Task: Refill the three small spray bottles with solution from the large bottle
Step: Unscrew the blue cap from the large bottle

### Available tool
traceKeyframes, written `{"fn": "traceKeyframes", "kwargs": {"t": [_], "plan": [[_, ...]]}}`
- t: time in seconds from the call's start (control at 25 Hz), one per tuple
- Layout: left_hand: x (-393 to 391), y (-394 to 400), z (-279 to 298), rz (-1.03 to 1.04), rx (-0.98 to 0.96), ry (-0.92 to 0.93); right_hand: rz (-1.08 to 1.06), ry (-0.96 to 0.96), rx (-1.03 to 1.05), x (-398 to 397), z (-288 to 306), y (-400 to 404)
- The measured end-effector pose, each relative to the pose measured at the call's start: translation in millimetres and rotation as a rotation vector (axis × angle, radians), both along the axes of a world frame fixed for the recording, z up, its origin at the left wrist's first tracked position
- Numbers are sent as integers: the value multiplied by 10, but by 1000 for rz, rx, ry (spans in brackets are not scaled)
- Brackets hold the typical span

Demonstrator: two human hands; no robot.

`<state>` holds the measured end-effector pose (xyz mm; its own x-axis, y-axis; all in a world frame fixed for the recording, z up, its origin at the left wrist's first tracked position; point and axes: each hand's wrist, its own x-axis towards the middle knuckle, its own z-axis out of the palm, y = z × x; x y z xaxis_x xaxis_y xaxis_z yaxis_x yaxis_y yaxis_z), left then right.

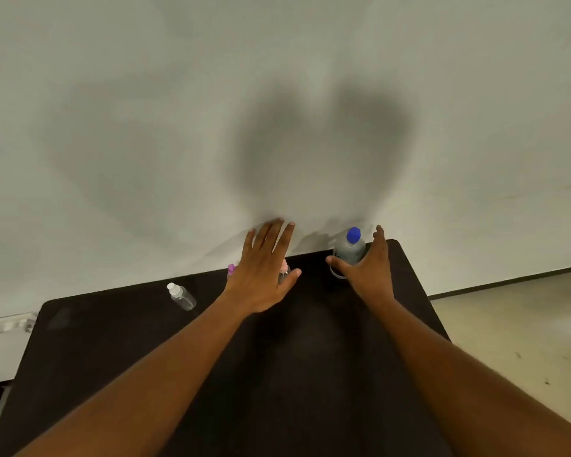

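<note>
A large clear bottle (350, 249) with a blue cap stands at the far right of the dark table. My right hand (368, 263) is spread around it, thumb to its left and fingers to its right; whether it touches the bottle I cannot tell. My left hand (264, 268) hovers with fingers apart over two small bottles. One with a purple cap (231, 269) peeks out at its left, one with a pink cap (285, 270) shows by the thumb. A third small clear spray bottle (182, 295) with a white cap stands further left, apart from both hands.
The dark table (112, 351) stands against a pale wall (277, 94), which carries the shadows of my arms. Its right edge drops to a light floor (524, 324). A strip of floor shows beyond the left edge.
</note>
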<state>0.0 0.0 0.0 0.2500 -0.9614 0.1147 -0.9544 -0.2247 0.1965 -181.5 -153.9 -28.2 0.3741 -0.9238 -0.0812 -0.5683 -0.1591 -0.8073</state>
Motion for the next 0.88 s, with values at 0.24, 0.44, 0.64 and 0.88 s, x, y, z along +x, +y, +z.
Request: {"fn": "traceKeyframes", "kwargs": {"t": [0.24, 0.44, 0.64, 0.88], "plan": [[27, 21, -187, 29, -109, 141, -136, -158, 101, 238, -181, -27], [53, 64, -281, 14, -168, 166, -192, -189, 52, 257, -335, -37], [14, 116, -332, -10, -250, 184, -174, -227, -6, 230, -352, 61], [-197, 360, -361, -19, -344, 150, -97, -260, -73, 33, -339, 457]]}}
